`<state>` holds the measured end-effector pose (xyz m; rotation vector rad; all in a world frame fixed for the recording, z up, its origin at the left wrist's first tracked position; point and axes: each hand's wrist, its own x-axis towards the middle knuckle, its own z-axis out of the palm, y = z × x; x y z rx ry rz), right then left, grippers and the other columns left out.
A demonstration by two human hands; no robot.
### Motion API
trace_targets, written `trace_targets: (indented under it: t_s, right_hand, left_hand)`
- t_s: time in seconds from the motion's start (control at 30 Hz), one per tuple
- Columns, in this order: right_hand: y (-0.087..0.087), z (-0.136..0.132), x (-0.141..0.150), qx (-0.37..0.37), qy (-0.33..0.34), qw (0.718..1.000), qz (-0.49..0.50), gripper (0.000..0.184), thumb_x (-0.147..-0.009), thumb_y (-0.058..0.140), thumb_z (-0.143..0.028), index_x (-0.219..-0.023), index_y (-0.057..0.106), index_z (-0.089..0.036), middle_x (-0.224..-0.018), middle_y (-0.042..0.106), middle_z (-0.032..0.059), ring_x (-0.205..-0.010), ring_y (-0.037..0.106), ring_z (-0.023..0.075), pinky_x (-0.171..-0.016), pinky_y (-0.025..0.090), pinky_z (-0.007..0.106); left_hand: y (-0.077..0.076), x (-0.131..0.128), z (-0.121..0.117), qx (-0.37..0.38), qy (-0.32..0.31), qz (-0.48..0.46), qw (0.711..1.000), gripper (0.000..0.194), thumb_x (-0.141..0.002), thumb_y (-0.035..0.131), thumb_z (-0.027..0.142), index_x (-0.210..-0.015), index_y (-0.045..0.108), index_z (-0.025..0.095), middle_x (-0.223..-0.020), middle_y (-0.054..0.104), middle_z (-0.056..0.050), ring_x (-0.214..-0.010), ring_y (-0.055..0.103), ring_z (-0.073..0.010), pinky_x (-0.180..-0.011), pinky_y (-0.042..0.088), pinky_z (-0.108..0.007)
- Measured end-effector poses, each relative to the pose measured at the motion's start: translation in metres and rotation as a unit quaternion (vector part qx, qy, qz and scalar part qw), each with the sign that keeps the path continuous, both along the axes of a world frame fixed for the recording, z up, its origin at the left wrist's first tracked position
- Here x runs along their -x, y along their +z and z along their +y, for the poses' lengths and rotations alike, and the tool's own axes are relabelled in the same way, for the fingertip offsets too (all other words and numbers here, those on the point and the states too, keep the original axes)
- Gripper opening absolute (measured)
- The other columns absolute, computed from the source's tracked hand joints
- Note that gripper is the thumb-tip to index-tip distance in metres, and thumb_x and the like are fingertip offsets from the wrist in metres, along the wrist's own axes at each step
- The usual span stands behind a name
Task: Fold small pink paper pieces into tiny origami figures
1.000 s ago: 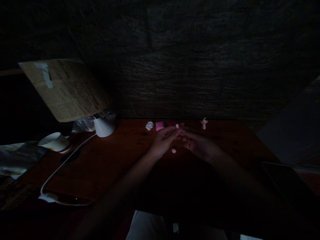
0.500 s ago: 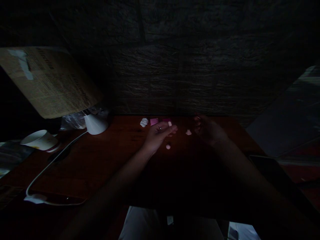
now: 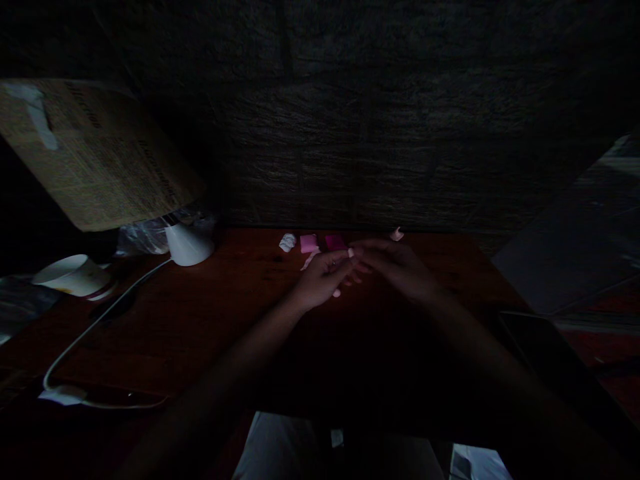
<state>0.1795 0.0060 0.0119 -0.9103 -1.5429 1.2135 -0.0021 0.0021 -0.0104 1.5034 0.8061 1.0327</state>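
Note:
The scene is very dark. My left hand [image 3: 323, 280] and my right hand [image 3: 395, 265] meet over a reddish wooden table [image 3: 215, 320], fingertips touching around a small pale pink lump [image 3: 351, 253]. Both hands are pinched on it. Another small pink ball [image 3: 337, 293] lies on the table just under my left hand. Behind the hands sit a white crumpled lump [image 3: 287, 242], a light pink block [image 3: 309, 243] and a darker magenta block [image 3: 335, 241]. A small pink figure [image 3: 397, 234] stands beyond my right hand.
A lamp with a white base [image 3: 187, 245] and a newspaper-covered shade [image 3: 95, 157] stands at the left, its white cable [image 3: 85, 333] trailing toward me. A paper cup [image 3: 70, 275] lies further left. A dark flat device [image 3: 545, 347] rests at the right. A dark textured wall rises behind.
My right hand has come back from the far right to meet my left hand. The small pink piece that lay between the hands is no longer there; a pink figure now stands behind.

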Motion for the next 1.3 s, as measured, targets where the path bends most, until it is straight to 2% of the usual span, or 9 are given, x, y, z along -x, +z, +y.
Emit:
trace_targets:
  t_s: [0.13,0.27,0.43,0.7,0.87,0.97,1.07,1.2,1.3]
  right_hand:
    - [-0.003,0.000,-0.003,0.019,0.048,0.998,-0.030,0.023,-0.079,0.082,-0.039,-0.097,0.082,-0.026,-0.080,0.076,0.0011,-0.070,0.065,0.0169,-0.068,0.051,0.032]
    - [-0.003,0.002,-0.006,0.023,0.037,0.999,-0.008,0.021,-0.074,0.085,-0.039,-0.091,0.082,-0.026,-0.083,0.077,0.0015,-0.076,0.068,0.0179,-0.073,0.052,0.032]
    - [-0.003,0.003,-0.004,0.014,0.030,0.999,0.004,0.020,-0.073,0.086,-0.041,-0.085,0.082,-0.025,-0.077,0.075,0.0011,-0.071,0.065,0.0169,-0.072,0.052,0.033]
    - [-0.010,0.008,-0.006,0.023,0.019,1.000,-0.011,0.028,-0.070,0.087,-0.042,-0.090,0.081,-0.023,-0.087,0.077,0.0027,-0.081,0.069,0.0192,-0.079,0.053,0.034]
    - [-0.008,0.010,-0.007,0.018,0.002,1.000,-0.006,0.027,-0.071,0.085,-0.045,-0.086,0.080,-0.023,-0.085,0.078,0.0022,-0.079,0.069,0.0184,-0.079,0.054,0.034]
    - [-0.007,0.009,-0.005,0.037,-0.008,0.999,0.023,0.028,-0.072,0.085,-0.047,-0.085,0.080,-0.023,-0.085,0.078,0.0021,-0.081,0.069,0.0180,-0.080,0.054,0.033]
    - [-0.008,0.007,-0.002,0.080,0.008,0.994,0.068,0.028,-0.069,0.087,-0.046,-0.085,0.080,-0.024,-0.089,0.078,0.0019,-0.084,0.070,0.0181,-0.082,0.055,0.033]
    - [-0.010,0.005,0.001,0.112,0.033,0.987,0.114,0.029,-0.066,0.090,-0.043,-0.088,0.080,-0.026,-0.093,0.078,0.0013,-0.088,0.071,0.0176,-0.086,0.056,0.035]
    - [-0.012,0.006,0.000,0.116,0.043,0.986,0.114,0.029,-0.066,0.090,-0.044,-0.086,0.081,-0.026,-0.094,0.078,0.0012,-0.089,0.071,0.0174,-0.087,0.055,0.035]
  left_hand:
    - [-0.003,-0.001,-0.001,-0.028,-0.038,0.008,0.999,0.025,-0.089,0.071,0.042,-0.094,0.077,0.017,-0.091,0.080,-0.011,-0.070,0.071,-0.0167,-0.064,0.054,-0.028]
    - [-0.006,-0.003,-0.001,-0.010,-0.023,-0.001,1.000,0.024,-0.085,0.076,0.038,-0.100,0.077,0.018,-0.098,0.080,-0.011,-0.071,0.073,-0.0182,-0.063,0.054,-0.029]
    - [-0.009,-0.003,0.000,-0.001,0.004,-0.007,1.000,0.023,-0.086,0.075,0.037,-0.100,0.076,0.019,-0.095,0.081,-0.011,-0.069,0.074,-0.0189,-0.063,0.054,-0.030]
    - [-0.012,-0.003,0.001,-0.009,0.028,0.001,1.000,0.028,-0.083,0.076,0.040,-0.097,0.075,0.016,-0.097,0.081,-0.011,-0.067,0.072,-0.0163,-0.050,0.047,-0.022]
    - [-0.004,-0.004,-0.001,0.043,0.029,0.017,0.999,0.029,-0.085,0.077,0.040,-0.102,0.077,0.016,-0.102,0.080,-0.011,-0.073,0.073,-0.0155,-0.057,0.049,-0.021]
    - [0.003,-0.004,-0.001,0.134,0.012,-0.047,0.990,0.032,-0.090,0.072,0.045,-0.099,0.077,0.015,-0.098,0.081,-0.011,-0.071,0.072,-0.0134,-0.063,0.053,-0.022]
    - [0.006,-0.004,0.000,0.214,-0.006,-0.113,0.970,0.029,-0.090,0.074,0.042,-0.097,0.075,0.014,-0.092,0.080,-0.010,-0.069,0.072,-0.0125,-0.064,0.054,-0.022]
    - [0.005,-0.004,0.001,0.236,0.006,-0.149,0.960,0.021,-0.089,0.077,0.033,-0.094,0.074,0.013,-0.081,0.078,-0.005,-0.065,0.070,-0.0103,-0.062,0.053,-0.019]
    - [0.004,-0.005,0.000,0.238,0.008,-0.157,0.958,0.021,-0.089,0.077,0.033,-0.096,0.075,0.013,-0.083,0.078,-0.006,-0.066,0.070,-0.0103,-0.063,0.053,-0.020]
